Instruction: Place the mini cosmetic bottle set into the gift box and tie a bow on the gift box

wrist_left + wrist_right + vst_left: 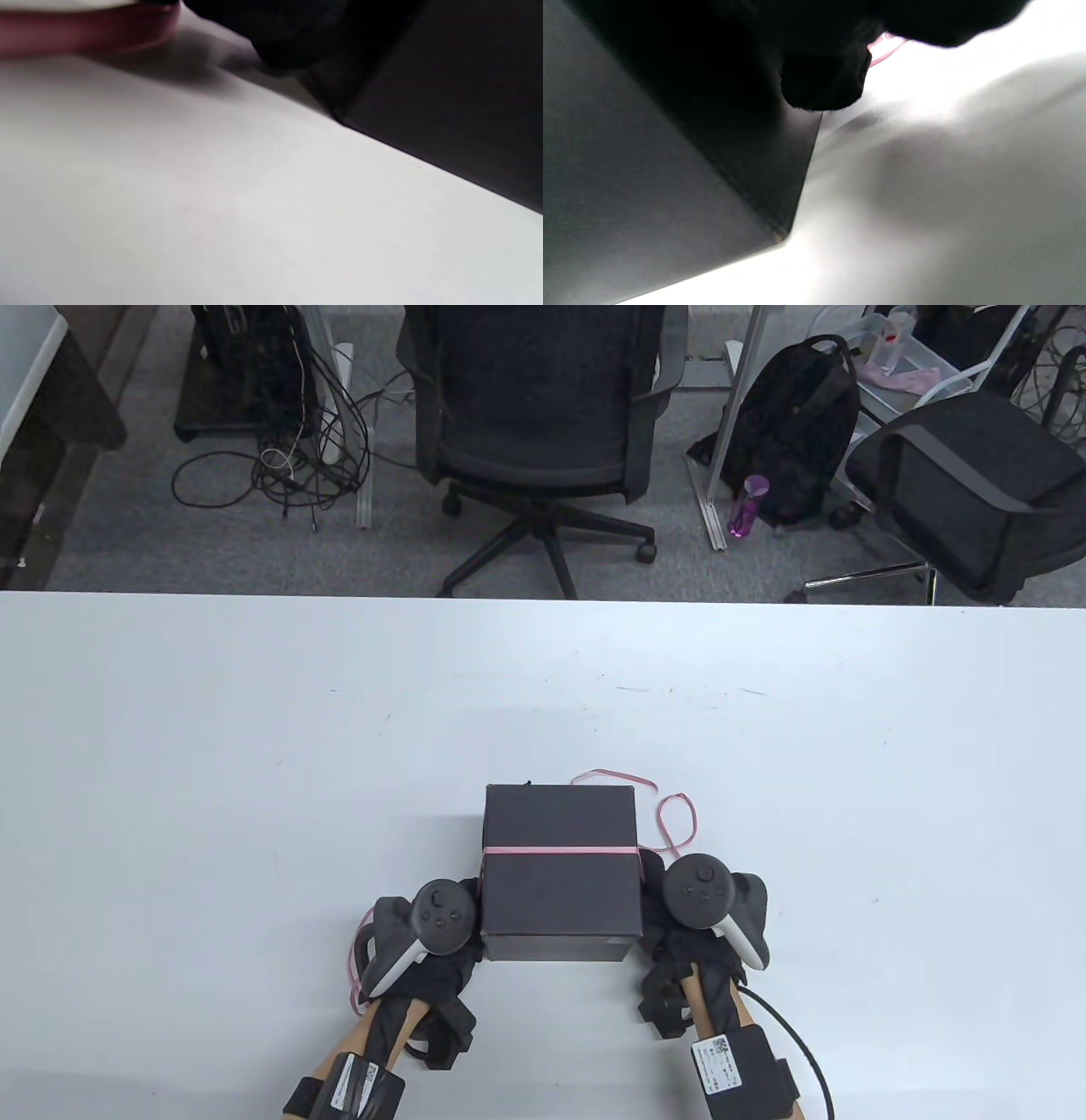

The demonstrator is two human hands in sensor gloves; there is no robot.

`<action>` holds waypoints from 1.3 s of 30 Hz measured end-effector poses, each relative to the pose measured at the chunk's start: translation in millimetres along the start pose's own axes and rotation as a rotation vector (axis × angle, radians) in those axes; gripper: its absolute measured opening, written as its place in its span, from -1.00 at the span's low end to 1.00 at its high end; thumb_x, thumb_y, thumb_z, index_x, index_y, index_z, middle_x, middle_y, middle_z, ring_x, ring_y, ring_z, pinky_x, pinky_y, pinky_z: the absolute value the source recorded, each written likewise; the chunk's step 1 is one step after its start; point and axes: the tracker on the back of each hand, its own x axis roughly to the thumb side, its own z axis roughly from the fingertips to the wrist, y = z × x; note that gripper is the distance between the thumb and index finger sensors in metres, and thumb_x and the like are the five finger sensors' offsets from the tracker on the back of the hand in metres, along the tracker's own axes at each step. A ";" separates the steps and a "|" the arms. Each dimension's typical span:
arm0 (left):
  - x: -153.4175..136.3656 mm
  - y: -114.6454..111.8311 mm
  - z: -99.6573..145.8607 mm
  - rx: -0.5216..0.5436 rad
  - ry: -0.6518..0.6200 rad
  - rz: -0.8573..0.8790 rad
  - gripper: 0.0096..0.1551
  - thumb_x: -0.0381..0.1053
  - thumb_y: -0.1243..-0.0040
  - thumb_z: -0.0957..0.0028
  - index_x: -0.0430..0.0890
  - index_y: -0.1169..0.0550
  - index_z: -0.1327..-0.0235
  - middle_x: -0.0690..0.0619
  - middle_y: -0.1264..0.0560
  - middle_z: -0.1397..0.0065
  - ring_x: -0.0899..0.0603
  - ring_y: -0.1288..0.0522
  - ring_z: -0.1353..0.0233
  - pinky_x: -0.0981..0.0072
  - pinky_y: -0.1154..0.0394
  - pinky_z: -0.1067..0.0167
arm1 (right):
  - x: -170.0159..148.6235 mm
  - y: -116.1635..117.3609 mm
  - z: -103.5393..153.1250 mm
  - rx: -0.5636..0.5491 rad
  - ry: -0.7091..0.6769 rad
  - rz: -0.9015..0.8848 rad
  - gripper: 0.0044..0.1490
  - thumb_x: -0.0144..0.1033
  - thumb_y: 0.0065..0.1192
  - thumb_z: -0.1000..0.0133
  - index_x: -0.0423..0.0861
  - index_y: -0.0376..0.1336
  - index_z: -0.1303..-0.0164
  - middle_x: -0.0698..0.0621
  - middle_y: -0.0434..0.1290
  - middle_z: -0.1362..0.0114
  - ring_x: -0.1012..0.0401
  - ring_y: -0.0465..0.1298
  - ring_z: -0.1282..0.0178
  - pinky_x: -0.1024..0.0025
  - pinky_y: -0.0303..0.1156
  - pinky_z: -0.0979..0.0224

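White tabletop (254,814): your fingers flank the closed black cardboard gift box (560,869); their grip is hidden. Pulling unevenly could slip the thin pink ribbon (560,849) off.

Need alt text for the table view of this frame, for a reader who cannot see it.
A closed black gift box sits near the front of a white table with a pink ribbon crossing its lid. The gloved left hand and right hand flank its sides. Loose ribbon loops lie right of the box; office chairs stand beyond.

Black gift box (560,891); pink ribbon (560,849); white table (212,780).
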 end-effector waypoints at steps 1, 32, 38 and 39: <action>-0.1 -0.5 -0.1 -0.002 0.004 0.001 -0.49 0.05 0.15 -0.31 -0.07 -0.36 -0.47 0.21 -0.59 0.09 0.16 -0.58 0.51 0.43 -0.59 0.48 | 0.3 0.6 0.0 0.001 0.004 0.005 -0.38 -0.41 -0.11 -0.31 -0.43 0.14 -0.52 -0.22 0.56 0.03 0.35 0.53 0.53 0.40 0.59 0.36; -29.7 25.6 6.2 -0.046 -0.214 0.951 -0.42 0.10 0.18 -0.37 0.42 -0.01 -0.59 -0.12 -0.51 -0.36 0.18 -0.55 0.42 0.45 -0.58 0.40 | 1.7 0.6 6.3 0.128 -0.128 -0.822 -0.28 -0.14 -0.41 -0.35 0.12 -0.35 -0.72 -0.46 0.43 -0.18 0.43 0.46 0.50 0.53 0.55 0.38; -30.5 30.9 6.0 -0.050 -0.303 0.936 -0.24 -0.16 -0.04 -0.26 0.45 -0.02 -0.50 0.07 -0.50 -0.44 0.13 -0.57 0.43 0.39 -0.59 0.38 | 6.4 0.6 7.5 0.141 -0.159 -0.927 -0.27 -0.12 -0.39 -0.35 0.10 -0.34 -0.73 -0.41 0.46 -0.10 0.44 0.46 0.52 0.54 0.55 0.39; -27.0 33.1 6.8 -0.042 -0.340 0.885 -0.18 -0.18 -0.07 -0.24 0.48 0.03 -0.46 0.11 -0.48 -0.45 0.12 -0.57 0.42 0.38 -0.59 0.37 | 7.5 1.0 8.0 0.152 -0.163 -0.956 -0.27 -0.11 -0.39 -0.36 0.09 -0.34 -0.74 -0.40 0.47 -0.08 0.44 0.46 0.51 0.55 0.56 0.39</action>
